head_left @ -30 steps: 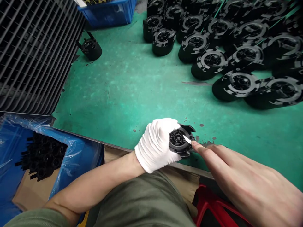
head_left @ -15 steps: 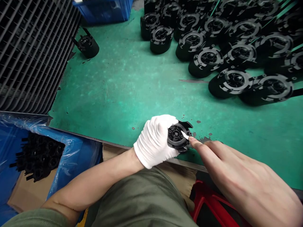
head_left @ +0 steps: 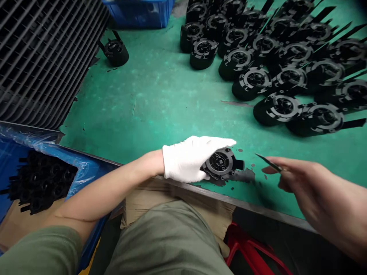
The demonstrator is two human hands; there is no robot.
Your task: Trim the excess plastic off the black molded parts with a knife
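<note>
My left hand (head_left: pixel 190 158), in a white glove, is closed around a round black plastic part (head_left: pixel 222 163) and holds it just above the front edge of the green table (head_left: pixel 160 99). My right hand (head_left: pixel 312 191), bare, sits to the right of the part and apart from it. Its fingers pinch a small thin blade (head_left: pixel 268 162) that points left toward the part.
Several similar black round parts (head_left: pixel 275 72) cover the table's far right; one lone part (head_left: pixel 115 50) sits at the far left. A black slatted grille (head_left: pixel 43 57) lies at left. A blue plastic-lined box (head_left: pixel 43 183) holds small black parts. A blue crate (head_left: pixel 140 11) stands behind. Red stool (head_left: pixel 246 252) below.
My right hand has drawn the blade away to the right, off the part. My left hand has turned the part and lowered it toward the table edge.
</note>
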